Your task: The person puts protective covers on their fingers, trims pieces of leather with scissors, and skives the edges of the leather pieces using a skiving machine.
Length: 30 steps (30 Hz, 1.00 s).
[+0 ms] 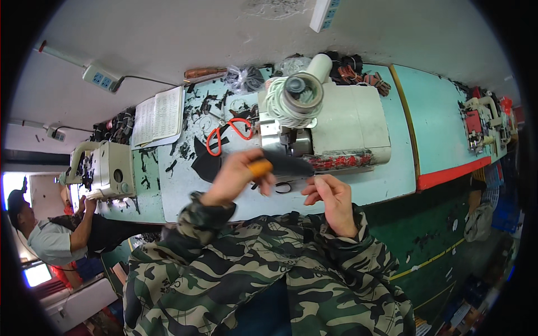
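The left hand [238, 176] grips the orange-tipped end of a dark strip [286, 165] whose long axis runs rightward to the right hand [330, 196], fingers pinched narrowly near its far end, above the pale-blue table [386, 179]

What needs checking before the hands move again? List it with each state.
1. Left hand grips the dark piece with the orange bit: ok.
2. Right hand pinches something thin near the piece's tip: cannot tell what.
3. Orange-handled scissors lie apart from both hands: ok.
4. Sewing machine head free of the hands: ok.
5. Table tidy: not ok, dark scraps scattered.
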Each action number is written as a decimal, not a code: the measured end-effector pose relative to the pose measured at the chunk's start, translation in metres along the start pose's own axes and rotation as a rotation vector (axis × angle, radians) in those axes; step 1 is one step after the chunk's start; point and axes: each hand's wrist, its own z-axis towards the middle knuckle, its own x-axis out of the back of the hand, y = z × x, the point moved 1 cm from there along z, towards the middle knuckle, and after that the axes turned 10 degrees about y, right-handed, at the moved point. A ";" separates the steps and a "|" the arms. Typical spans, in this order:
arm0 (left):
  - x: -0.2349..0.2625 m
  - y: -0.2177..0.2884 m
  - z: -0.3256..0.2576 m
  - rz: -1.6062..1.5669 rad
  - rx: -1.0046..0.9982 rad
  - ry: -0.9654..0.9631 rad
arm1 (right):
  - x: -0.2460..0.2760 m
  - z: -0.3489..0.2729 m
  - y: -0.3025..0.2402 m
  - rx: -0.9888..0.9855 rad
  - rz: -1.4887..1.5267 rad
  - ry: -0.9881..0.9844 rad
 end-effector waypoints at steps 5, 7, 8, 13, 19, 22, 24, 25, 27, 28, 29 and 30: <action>0.104 -0.112 0.028 0.056 0.085 0.548 | 0.018 0.016 0.027 0.093 -0.242 0.031; 0.082 -0.147 0.001 0.081 0.266 0.570 | 0.051 0.022 0.060 0.055 -0.495 0.051; 0.076 -0.147 -0.015 0.043 0.285 0.520 | 0.065 0.021 0.075 0.063 -0.525 0.120; 0.074 -0.193 -0.035 0.106 0.258 0.486 | 0.058 0.051 0.119 -0.036 -0.577 0.079; 0.073 -0.197 -0.025 0.123 0.238 0.484 | 0.073 0.081 0.177 -0.053 -0.503 0.246; 0.068 -0.193 -0.024 0.177 0.266 0.497 | 0.072 0.081 0.182 -0.028 -0.467 0.267; 0.063 -0.200 -0.019 0.166 0.206 0.447 | 0.065 0.077 0.171 -0.108 -0.430 0.268; 0.056 -0.195 -0.013 0.169 0.205 0.437 | 0.061 0.074 0.163 -0.188 -0.395 0.281; 0.040 -0.174 -0.004 0.032 0.096 0.358 | 0.056 0.070 0.156 -0.218 -0.351 0.285; 0.034 -0.167 0.004 -0.008 0.100 0.297 | 0.057 0.068 0.152 -0.244 -0.312 0.284; 0.032 -0.165 0.010 -0.005 0.100 0.274 | 0.059 0.068 0.150 -0.240 -0.309 0.307; 0.032 -0.164 0.015 0.012 0.130 0.246 | 0.059 0.070 0.150 -0.274 -0.278 0.276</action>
